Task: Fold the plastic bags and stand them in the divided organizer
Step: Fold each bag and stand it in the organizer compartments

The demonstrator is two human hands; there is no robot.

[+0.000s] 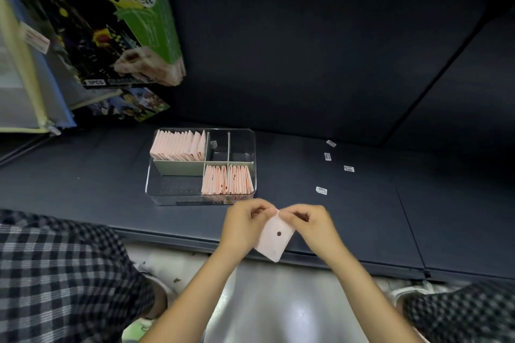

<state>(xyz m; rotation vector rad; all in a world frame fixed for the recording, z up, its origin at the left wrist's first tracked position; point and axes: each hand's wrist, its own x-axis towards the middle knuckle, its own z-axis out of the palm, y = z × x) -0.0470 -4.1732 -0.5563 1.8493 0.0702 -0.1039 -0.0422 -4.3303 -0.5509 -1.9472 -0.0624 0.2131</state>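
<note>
Dark shelf carries four small white labels; green scratch-paper pack leans upper left.

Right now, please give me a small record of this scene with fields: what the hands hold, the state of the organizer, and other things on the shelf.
held item: pale pink folded plastic bag with a dark dot, pinched at its top corner by the left hand and the right hand
container: clear plastic divided organizer on the dark shelf
filled compartments: far left, near middle, near right, with pink bags standing upright
empty compartments: near left, two far right
elsewhere: four small white labels right of the organizer; green scratch-paper pack at far left
</note>
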